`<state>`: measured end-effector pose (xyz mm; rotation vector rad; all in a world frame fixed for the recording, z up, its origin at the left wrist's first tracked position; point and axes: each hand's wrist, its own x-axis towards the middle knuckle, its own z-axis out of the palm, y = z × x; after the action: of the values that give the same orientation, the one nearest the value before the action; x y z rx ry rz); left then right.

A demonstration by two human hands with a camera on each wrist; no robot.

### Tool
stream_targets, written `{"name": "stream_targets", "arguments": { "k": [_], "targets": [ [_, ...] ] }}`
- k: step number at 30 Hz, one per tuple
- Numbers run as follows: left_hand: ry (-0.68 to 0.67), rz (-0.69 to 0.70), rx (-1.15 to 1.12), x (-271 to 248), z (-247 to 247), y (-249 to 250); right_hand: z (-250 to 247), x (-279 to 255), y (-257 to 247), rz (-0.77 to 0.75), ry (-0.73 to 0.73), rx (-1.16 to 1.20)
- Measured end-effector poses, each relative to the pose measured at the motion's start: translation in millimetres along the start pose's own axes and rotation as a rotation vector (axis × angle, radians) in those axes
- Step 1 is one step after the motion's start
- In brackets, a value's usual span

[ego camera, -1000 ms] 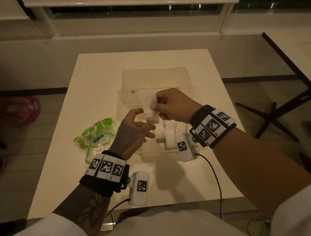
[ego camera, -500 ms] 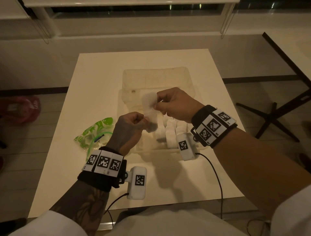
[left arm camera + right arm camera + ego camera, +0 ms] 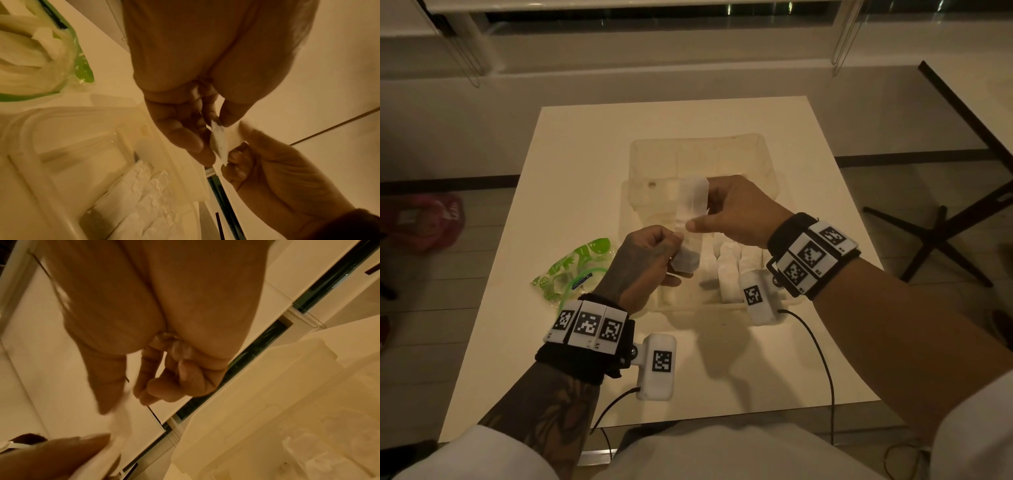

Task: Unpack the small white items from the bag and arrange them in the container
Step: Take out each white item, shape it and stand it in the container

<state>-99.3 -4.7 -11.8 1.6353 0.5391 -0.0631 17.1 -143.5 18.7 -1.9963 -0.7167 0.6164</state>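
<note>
Your left hand [image 3: 645, 260] has closed in and now pinches the item's [image 3: 690, 219] lower end; your right hand [image 3: 736, 214] still grips its top above the container [image 3: 767, 161]. Placement comes next.

I see a square cream-white table [image 3: 592, 144] under warm, dim light. Beyond its far edge I note a pale low wall ledge [image 3: 688, 73] beneath a dark horizontal window strip [image 3: 654, 22]. Thin blind cords [image 3: 842, 37] hang past the far right corner. On the grey floor [image 3: 424, 284], left of the table's left edge, I read a blurred red-pink bundle [image 3: 428, 222]; its nature is unclear. To the right, well apart, a second white tabletop with a dark edge [image 3: 969, 89] stands on a black cross-shaped base [image 3: 941, 240].
</note>
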Motion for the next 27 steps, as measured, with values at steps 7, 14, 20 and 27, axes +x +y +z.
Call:
{"name": "stream_targets", "arguments": {
  "k": [7, 14, 20, 27],
  "targets": [
    [-0.026, -0.043, -0.160, 2, 5, 1, 4, 2, 4, -0.102, 0.065, -0.091],
    [-0.071, -0.020, -0.243, 1, 2, 2, 3, -1, 2, -0.070, -0.052, -0.138],
    [-0.047, -0.011, -0.324, 2, 0, 1, 6, -4, -2, 0.017, -0.051, 0.013],
    [-0.080, -0.046, -0.428, 2, 2, 3, 10, 5, 4, -0.030, -0.014, -0.055]
  ]
}}
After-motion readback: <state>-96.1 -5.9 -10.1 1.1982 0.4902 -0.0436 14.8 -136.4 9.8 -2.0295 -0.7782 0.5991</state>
